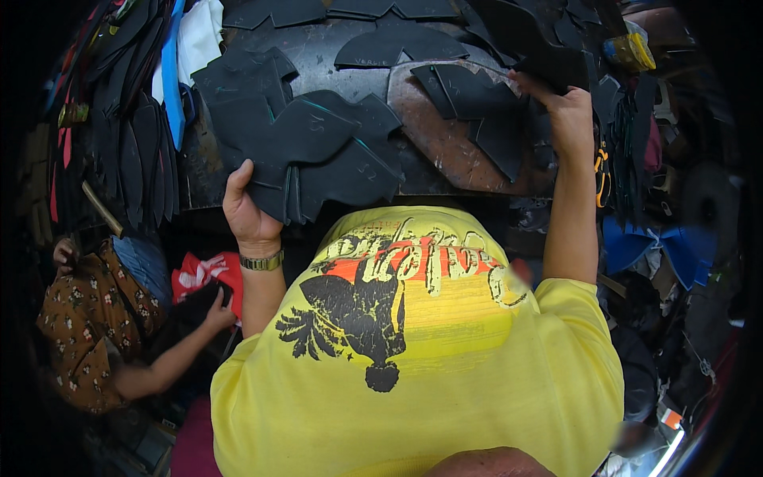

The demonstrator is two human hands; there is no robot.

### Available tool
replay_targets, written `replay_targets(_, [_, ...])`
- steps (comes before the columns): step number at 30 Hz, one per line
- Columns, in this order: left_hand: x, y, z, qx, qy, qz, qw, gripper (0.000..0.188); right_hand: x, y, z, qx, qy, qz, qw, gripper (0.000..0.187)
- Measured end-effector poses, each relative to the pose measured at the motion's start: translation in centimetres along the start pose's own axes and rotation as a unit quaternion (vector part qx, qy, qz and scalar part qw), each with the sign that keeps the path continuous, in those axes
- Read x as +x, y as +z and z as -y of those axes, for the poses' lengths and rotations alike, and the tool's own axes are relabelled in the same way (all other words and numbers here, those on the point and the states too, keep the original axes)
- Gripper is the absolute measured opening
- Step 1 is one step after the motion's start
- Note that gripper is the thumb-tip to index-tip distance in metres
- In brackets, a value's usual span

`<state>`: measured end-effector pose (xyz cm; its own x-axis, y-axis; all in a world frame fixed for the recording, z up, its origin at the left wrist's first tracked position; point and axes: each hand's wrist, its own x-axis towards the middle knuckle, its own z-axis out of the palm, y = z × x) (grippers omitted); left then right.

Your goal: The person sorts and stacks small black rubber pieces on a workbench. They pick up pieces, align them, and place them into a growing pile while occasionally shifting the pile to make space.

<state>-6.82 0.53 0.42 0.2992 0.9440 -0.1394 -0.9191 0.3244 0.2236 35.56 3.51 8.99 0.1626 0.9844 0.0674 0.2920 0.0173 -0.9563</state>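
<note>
My left hand (253,208), with a metal watch on its wrist, grips the near edge of a loose stack of black cut sheet pieces (318,127). Its thumb lies on top and its fingers are hidden beneath. The pieces have curved outlines, pale handwritten marks and some teal edges. At the far right of the table my right hand (566,111) is closed on a larger black sheet piece (540,44), which looks raised and tilted. Left of that hand, several more black cut pieces (473,99) lie overlapping on the dark, worn table (433,155).
More black pieces (397,48) lie along the table's far side. Long black strips (147,151) hang at the left, beside a blue strip (172,75) and a white cloth (199,40). A yellow container (630,51) and orange-handled scissors (601,175) are at right. A co-worker (111,326) sits at lower left.
</note>
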Motion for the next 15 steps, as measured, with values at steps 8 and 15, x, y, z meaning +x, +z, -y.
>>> replay_targets(8, [0.0,0.0,-0.2,-0.003,-0.004,0.020,1.000,0.048,-1.6,2.7,0.5,0.029,0.117,-0.042,0.992,0.094])
replay_targets(15, [-0.1,-0.1,0.1,0.001,-0.009,0.012,1.000,0.049,-1.7,1.5,0.6,0.016,0.101,-0.086,0.991,0.081])
